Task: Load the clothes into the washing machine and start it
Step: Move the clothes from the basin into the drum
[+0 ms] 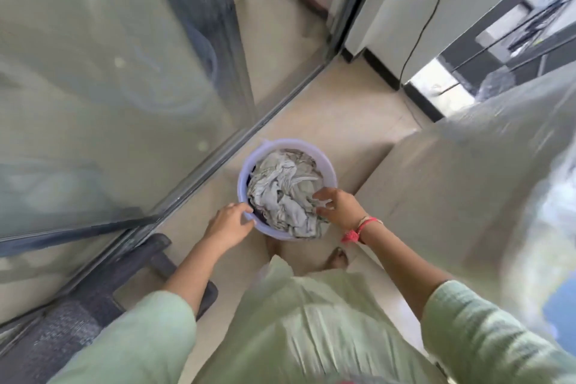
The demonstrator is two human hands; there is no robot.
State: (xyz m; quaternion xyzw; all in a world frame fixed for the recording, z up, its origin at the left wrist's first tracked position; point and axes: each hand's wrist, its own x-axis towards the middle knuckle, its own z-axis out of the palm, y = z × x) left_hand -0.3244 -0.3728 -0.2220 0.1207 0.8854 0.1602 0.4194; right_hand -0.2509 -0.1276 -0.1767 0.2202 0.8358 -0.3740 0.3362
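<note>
Far left, glass (109,72): a tall pane runs along our left side, its frame meeting the floor just beside the bucket.
Mat (62,330): dark, down by our left leg, well out of the way.
Left hand (230,221): we've got it on the near-left rim, fingers curled over the edge. It's steadying the bucket, not lifting cloth.
Bucket (241,179): pale lilac, round, upright on the floor straight ahead of us and below, sitting between our two arms.
Clothes (280,187): a grey-white crumpled heap fills it to the brim, with something dark tucked under at the left. All of it is in the bucket, none loaded yet.
Right hand (338,204): this one's in the pile at its right edge, fingers bent down and gathering a fold. It's blurred, but we read it as a grasp on cloth.
Thread (358,229): red band on that wrist, clear of the fabric.
Cover (467,181): a big bulk under pale plastic rises at our right. We'd guess that's the washer, though we can't see a lid or controls.
Key relation: the heap is under our right hand, and the likely machine is on that same side, so the lift goes up and rightward while the left holds the rim.
Axis: round bucket, shapeless heap, so there's no long axis to line up.
</note>
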